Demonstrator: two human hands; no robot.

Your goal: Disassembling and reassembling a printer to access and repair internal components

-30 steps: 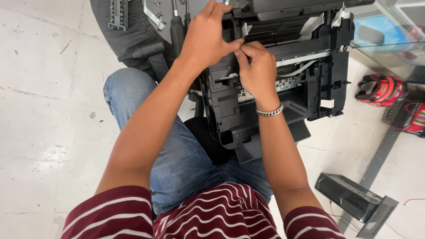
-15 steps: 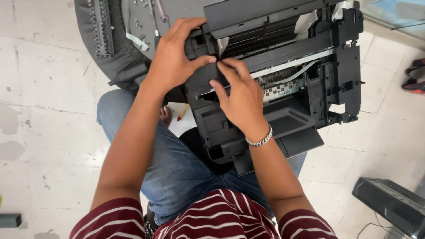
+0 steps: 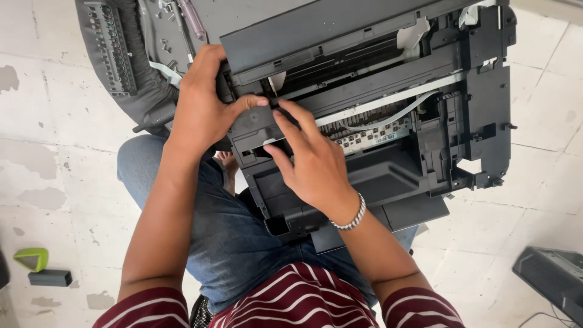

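Head view, left hand (image 3: pixel 203 112) gripping opened printer (image 3: pixel 388 115) edge; right hand (image 3: pixel 313 164) fingers spread, seemingly pressing inside

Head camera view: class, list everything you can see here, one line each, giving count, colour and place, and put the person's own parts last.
Opened printer: one, black, on the person's lap and the floor, centre to right.
White ribbon cable: one, inside the printer, right of centre.
Grey cover panel: one, on the floor, upper left, with small screws on it.
Green wedge-shaped piece: one, lower left floor.
Dark block: one, beside the green piece.
Dark device: one, lower right corner.
Floor: pale, stained tiles.
Bracelet: one, silver, right wrist.
Left hand: gripping the printer's left edge.
Right hand: fingers pressing a part at the printer's left front.
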